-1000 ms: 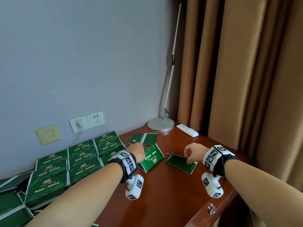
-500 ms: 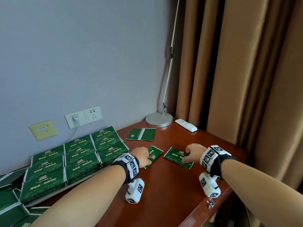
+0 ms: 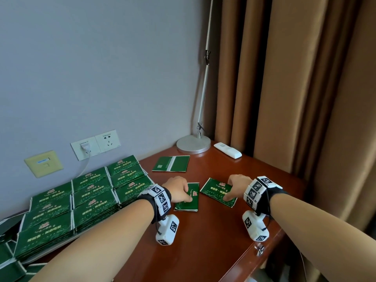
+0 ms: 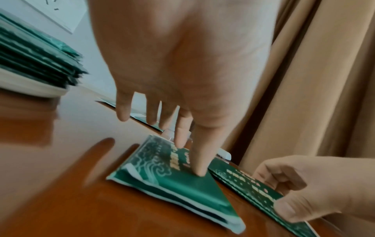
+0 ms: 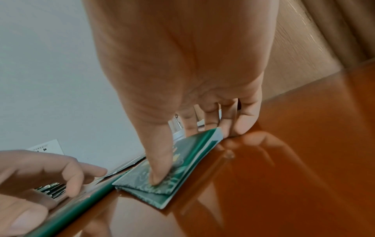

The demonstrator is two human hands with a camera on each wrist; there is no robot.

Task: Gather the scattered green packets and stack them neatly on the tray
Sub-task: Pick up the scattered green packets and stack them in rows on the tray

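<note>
2 packets lay flat on the table [image 3: 203, 241], side by side just right of the tray [image 4: 30, 86]; a 3rd packet [image 3: 171, 163] sat further back, near the lamp base [image 3: 193, 143], untouched; tray already carried 9 neat stacks [image 3: 85, 198].

Left hand [image 3: 176, 189] was on the left packet [image 3: 188, 198]: thumb [image 4: 199, 162] pressed on its face, fingers [image 4: 182, 133] reaching down over the far edge, fairly straight; read as pressing, not yet a pinch. Right hand [image 3: 236, 186] was on the right packet [image 3: 215, 192]: thumb [image 5: 160, 168] on top, fingers [image 5: 233, 126] curled over the far edge, touching the table; looked like a pinch forming, near corner slightly up.

Handling, my read: thin, light, soft film sachets with crimped white seams; they'd flex, not hold shape; glossy film on polished wood, so likely to slide when pushed. Flat on the table there's no gap underneath; best to drag one to the table edge or tip up a long edge, then pinch thumb-over, fingers-under near the middle of that edge. Holding a corner would let it droop and land crooked on a stack.
</note>
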